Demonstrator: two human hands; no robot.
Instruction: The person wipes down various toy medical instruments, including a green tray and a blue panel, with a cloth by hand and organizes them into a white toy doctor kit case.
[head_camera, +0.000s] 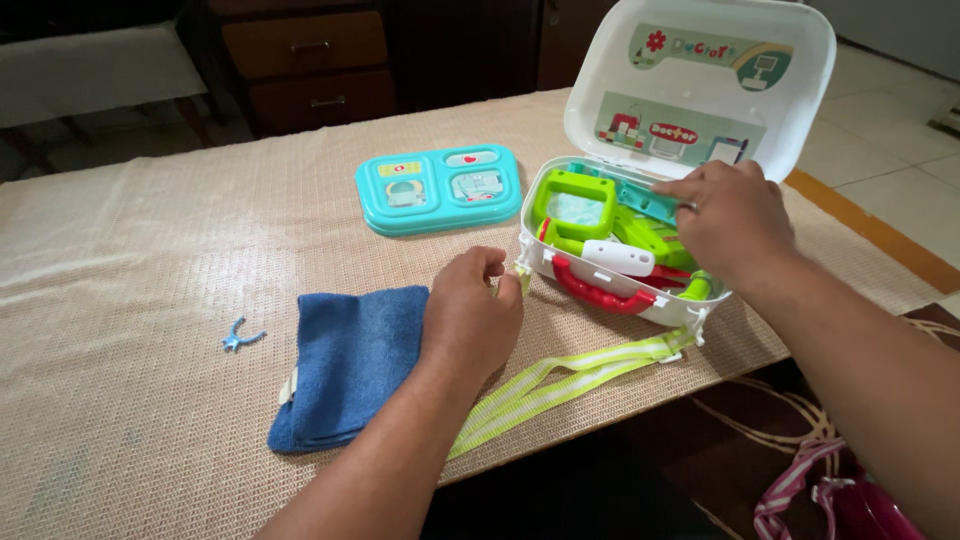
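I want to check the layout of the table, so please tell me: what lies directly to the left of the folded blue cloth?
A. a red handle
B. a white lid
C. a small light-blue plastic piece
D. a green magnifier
C: a small light-blue plastic piece lies alone on the woven beige table cover, to the left of the folded blue cloth; the other items belong to the white toy case on the right.

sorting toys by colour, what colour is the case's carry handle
Red handle, clearest in the head view.
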